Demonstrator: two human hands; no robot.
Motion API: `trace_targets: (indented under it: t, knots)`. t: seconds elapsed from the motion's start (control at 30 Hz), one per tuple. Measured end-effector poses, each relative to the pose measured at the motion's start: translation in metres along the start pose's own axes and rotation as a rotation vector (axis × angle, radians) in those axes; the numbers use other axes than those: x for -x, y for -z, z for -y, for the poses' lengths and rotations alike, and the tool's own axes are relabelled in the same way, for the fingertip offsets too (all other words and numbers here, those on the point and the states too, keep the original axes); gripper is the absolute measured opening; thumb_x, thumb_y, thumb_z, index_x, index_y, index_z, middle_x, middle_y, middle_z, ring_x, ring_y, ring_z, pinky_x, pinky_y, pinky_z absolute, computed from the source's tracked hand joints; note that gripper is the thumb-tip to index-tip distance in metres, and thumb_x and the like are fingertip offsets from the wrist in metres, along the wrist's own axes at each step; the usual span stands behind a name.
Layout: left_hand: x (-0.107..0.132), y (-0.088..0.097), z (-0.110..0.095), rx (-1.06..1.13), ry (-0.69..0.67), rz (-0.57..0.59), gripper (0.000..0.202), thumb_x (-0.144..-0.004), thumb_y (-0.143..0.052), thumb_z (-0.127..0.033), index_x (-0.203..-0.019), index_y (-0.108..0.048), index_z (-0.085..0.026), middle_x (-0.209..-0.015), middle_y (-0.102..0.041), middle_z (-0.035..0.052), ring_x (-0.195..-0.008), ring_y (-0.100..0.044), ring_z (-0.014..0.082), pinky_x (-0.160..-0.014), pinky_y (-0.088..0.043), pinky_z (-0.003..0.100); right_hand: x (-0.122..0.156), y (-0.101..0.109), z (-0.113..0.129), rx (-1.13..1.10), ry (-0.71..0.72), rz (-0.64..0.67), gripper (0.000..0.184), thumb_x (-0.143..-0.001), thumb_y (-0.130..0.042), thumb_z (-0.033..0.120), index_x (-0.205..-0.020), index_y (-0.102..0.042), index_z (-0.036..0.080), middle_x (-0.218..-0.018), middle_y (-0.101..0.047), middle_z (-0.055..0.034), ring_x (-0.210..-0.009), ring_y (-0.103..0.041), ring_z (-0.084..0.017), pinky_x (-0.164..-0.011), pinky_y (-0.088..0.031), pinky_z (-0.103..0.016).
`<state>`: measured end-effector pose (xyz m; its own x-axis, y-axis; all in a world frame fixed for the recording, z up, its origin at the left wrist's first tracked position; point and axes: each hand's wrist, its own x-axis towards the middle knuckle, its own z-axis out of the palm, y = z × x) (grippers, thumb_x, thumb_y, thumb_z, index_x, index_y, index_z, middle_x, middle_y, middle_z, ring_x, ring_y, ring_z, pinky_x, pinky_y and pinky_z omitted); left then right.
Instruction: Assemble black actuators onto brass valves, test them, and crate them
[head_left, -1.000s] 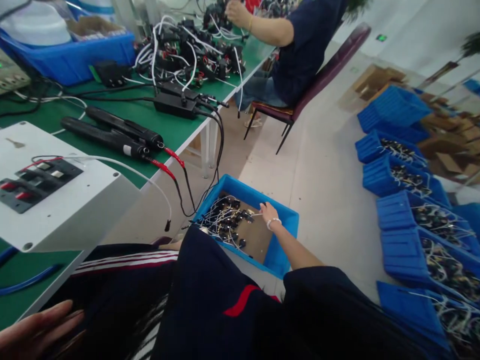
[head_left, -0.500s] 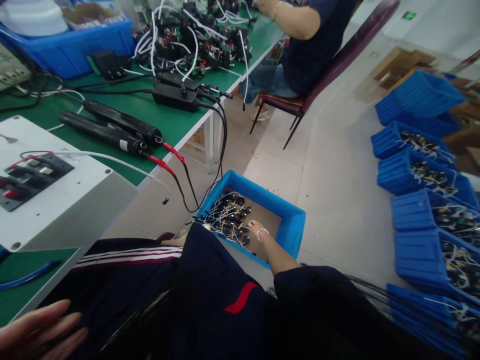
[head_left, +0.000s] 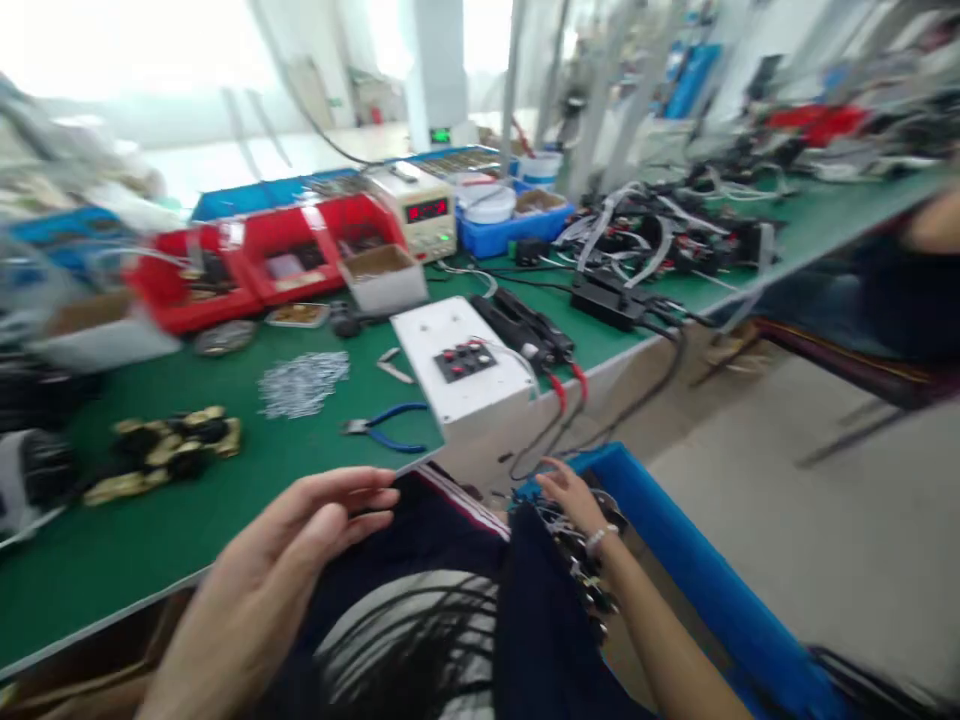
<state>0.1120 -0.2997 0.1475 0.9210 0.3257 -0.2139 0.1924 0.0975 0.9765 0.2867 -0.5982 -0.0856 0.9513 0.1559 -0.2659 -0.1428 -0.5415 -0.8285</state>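
Observation:
My left hand [head_left: 289,560] hovers by the front edge of the green table, thumb apart from the fingers and nothing visible in it. Nearest to it on the table lies a pair of blue-handled pliers [head_left: 386,428]. Down at the right, my right hand [head_left: 571,497] is over a blue bin [head_left: 694,530], its fingers apart and seemingly bare. Beneath that hand, small black parts with white wires [head_left: 589,590] lie in the bin; whether the fingertips touch them I cannot tell. A white switch box [head_left: 487,390] stands on the table between both hands.
On the table are black-and-tan parts [head_left: 169,445], a heap of small silvery pieces [head_left: 304,384], red bins [head_left: 292,250], and a power supply [head_left: 420,212]. Two black electric tools [head_left: 517,325] lie beside the switch box. Cables hang over the edge. A person [head_left: 892,270] sits at right.
The view has swung left and up to the table. My left hand has come up from the lower left corner into the middle. My right hand stays at the bin, now lifted with fingers spread.

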Motion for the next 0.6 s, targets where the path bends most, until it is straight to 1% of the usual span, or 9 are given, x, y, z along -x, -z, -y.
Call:
trace_targets:
  t: [0.07,0.1,0.17,0.23,0.3,0.37,0.47,0.53,0.6]
  knots:
    - [0.003,0.001,-0.007,-0.04,-0.084,0.011,0.028,-0.093,-0.062,-0.044,-0.106,-0.072,-0.022,-0.113,-0.073,0.0058,-0.101,-0.07,0.0186,-0.09,-0.057,0.026,-0.024,-0.018,0.028,-0.062,0.039,0.036,0.041,-0.083,-0.067,0.046,-0.11,-0.068,0.014,-0.077,-0.069,-0.0028,-0.071,-0.067,-0.018,-0.068,-0.057,-0.033]
    - [0.003,0.005,-0.009,-0.053,-0.139,-0.01,0.028,-0.094,-0.06,-0.043,-0.109,-0.071,-0.021,-0.114,-0.073,0.0063,-0.102,-0.069,0.0186,-0.092,-0.056,0.027,-0.034,-0.029,0.04,-0.085,0.05,0.054,0.045,-0.077,-0.068,0.05,-0.104,-0.07,0.014,-0.07,-0.067,-0.0025,-0.066,-0.066,-0.019,-0.063,-0.056,-0.032]
    - [0.004,0.022,-0.011,-0.091,-0.216,-0.04,0.028,-0.095,-0.058,-0.04,-0.112,-0.069,-0.02,-0.115,-0.072,0.0077,-0.105,-0.068,0.0194,-0.094,-0.055,0.03,-0.047,-0.053,0.061,-0.111,0.061,0.097,0.047,-0.067,-0.068,0.057,-0.09,-0.073,0.016,-0.058,-0.063,-0.0013,-0.054,-0.061,-0.018,-0.053,-0.053,-0.032]
    - [0.007,0.045,-0.011,-0.193,-0.269,-0.151,0.029,-0.097,-0.055,-0.039,-0.113,-0.067,-0.018,-0.114,-0.072,0.0088,-0.106,-0.068,0.02,-0.094,-0.054,0.032,-0.049,-0.075,0.078,-0.119,0.066,0.143,0.045,-0.059,-0.068,0.059,-0.076,-0.073,0.018,-0.051,-0.06,-0.0012,-0.048,-0.058,-0.018,-0.049,-0.052,-0.033]
    - [0.01,0.073,-0.008,-0.327,-0.298,-0.315,0.031,-0.097,-0.052,-0.038,-0.114,-0.065,-0.016,-0.11,-0.072,0.0095,-0.105,-0.068,0.0201,-0.094,-0.054,0.033,-0.039,-0.089,0.091,-0.121,0.073,0.173,0.042,-0.054,-0.069,0.059,-0.068,-0.071,0.02,-0.053,-0.064,-0.0035,-0.049,-0.061,-0.02,-0.052,-0.055,-0.035]
    - [0.011,0.105,-0.003,-0.426,-0.307,-0.477,0.032,-0.096,-0.052,-0.038,-0.116,-0.063,-0.015,-0.111,-0.07,0.0103,-0.106,-0.067,0.0207,-0.093,-0.054,0.034,-0.023,-0.093,0.102,-0.122,0.092,0.175,0.041,-0.054,-0.068,0.059,-0.071,-0.072,0.022,-0.064,-0.071,-0.0069,-0.057,-0.068,-0.024,-0.06,-0.059,-0.039]
    - [0.004,0.158,0.007,-0.512,-0.275,-0.698,0.034,-0.094,-0.057,-0.036,-0.118,-0.061,-0.013,-0.12,-0.064,0.0134,-0.105,-0.065,0.0232,-0.092,-0.054,0.037,0.006,-0.086,0.123,-0.135,0.143,0.089,0.044,-0.058,-0.067,0.059,-0.083,-0.073,0.023,-0.08,-0.076,-0.009,-0.071,-0.073,-0.028,-0.072,-0.06,-0.041]
    - [-0.005,0.192,0.015,-0.576,-0.226,-0.829,0.032,-0.093,-0.06,-0.031,-0.119,-0.06,-0.013,-0.123,-0.062,0.0141,-0.107,-0.063,0.0248,-0.095,-0.052,0.043,0.027,-0.078,0.138,-0.148,0.193,0.028,0.044,-0.06,-0.069,0.057,-0.087,-0.073,0.023,-0.083,-0.076,-0.009,-0.075,-0.072,-0.028,-0.075,-0.06,-0.04]
    - [-0.017,0.217,0.022,-0.621,-0.178,-0.899,0.031,-0.093,-0.063,-0.029,-0.12,-0.06,-0.015,-0.127,-0.06,0.0115,-0.112,-0.061,0.0253,-0.099,-0.05,0.049,0.046,-0.072,0.155,-0.173,0.256,0.034,0.042,-0.062,-0.071,0.057,-0.088,-0.074,0.023,-0.077,-0.075,-0.0085,-0.073,-0.071,-0.026,-0.072,-0.06,-0.037]
